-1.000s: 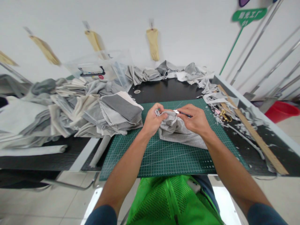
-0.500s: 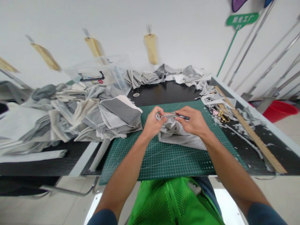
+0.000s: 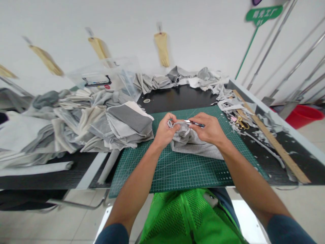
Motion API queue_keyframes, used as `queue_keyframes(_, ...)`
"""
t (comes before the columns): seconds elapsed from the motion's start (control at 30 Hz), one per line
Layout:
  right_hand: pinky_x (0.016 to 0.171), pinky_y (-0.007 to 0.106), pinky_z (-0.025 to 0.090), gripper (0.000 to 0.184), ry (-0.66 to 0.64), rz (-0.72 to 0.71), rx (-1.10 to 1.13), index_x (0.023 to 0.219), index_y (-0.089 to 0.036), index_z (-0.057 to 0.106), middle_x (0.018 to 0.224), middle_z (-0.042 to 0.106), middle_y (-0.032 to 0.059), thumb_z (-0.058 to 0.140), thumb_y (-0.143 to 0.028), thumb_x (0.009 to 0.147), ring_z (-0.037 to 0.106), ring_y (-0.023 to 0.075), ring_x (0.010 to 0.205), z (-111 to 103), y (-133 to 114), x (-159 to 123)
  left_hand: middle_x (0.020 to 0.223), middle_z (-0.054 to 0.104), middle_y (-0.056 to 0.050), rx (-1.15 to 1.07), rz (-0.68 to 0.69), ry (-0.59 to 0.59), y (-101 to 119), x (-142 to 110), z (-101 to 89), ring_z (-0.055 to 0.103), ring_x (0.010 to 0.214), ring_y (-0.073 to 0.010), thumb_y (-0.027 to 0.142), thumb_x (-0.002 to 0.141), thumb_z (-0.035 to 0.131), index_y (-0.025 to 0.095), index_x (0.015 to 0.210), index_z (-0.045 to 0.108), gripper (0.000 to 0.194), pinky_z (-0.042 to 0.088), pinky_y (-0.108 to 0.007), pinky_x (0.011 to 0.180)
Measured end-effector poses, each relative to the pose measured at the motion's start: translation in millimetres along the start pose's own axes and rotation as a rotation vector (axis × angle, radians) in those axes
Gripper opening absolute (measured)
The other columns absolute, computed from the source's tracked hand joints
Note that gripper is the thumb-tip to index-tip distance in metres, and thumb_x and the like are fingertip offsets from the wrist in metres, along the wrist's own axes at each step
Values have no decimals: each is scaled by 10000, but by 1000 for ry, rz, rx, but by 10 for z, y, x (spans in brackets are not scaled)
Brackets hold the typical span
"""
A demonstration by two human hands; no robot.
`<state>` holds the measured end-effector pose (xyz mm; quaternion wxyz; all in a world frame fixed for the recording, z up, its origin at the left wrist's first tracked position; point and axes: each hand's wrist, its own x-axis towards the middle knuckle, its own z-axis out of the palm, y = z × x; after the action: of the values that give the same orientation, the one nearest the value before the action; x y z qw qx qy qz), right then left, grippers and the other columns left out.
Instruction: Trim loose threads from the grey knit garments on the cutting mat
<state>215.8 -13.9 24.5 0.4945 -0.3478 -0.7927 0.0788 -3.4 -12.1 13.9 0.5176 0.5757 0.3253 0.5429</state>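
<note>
A bunched piece of grey fabric lies over the green cutting mat. My left hand is closed on the fabric's upper edge, thumb and fingers pinching it. In my right hand is a small tool with a dark handle and a short shiny tip, which looks like a seam ripper or small knife. Its tip points left and meets the fabric edge beside my left fingers. How the tip sits in the cloth is too small to make out.
Heaped grey and white fabric pieces cover the table's left side, before a clear plastic box. Along the right lie a wooden ruler, gold-handled scissors and cloth scraps. A tape roll rests behind the mat.
The tool's tip has turned slightly and now shows bright at the fabric edge. Both hands keep their hold, nearly in place. The whole view has shifted a little.
</note>
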Motion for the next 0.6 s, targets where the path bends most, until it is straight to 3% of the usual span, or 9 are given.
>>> queue_keyframes(0.27,792,378,591,155,-22,32,-6,1028,-222,868,980,831,87,775,-307,937,763,251,885,-27,-35,14,886,786,-8,-13,-5,-19,-9,5,-13,667,693,-163,376,770,889,252,956,484,463,516,-298,696)
queue_keyframes(0.6,830,395,584,142,6,86,0,986,-240,844,958,824,74,736,-324,946,757,252,896,-34,-59,23,849,745,7,13,-32,-5,-13,8,-4,622,674,-153,446,748,912,258,960,483,514,476,-276,640)
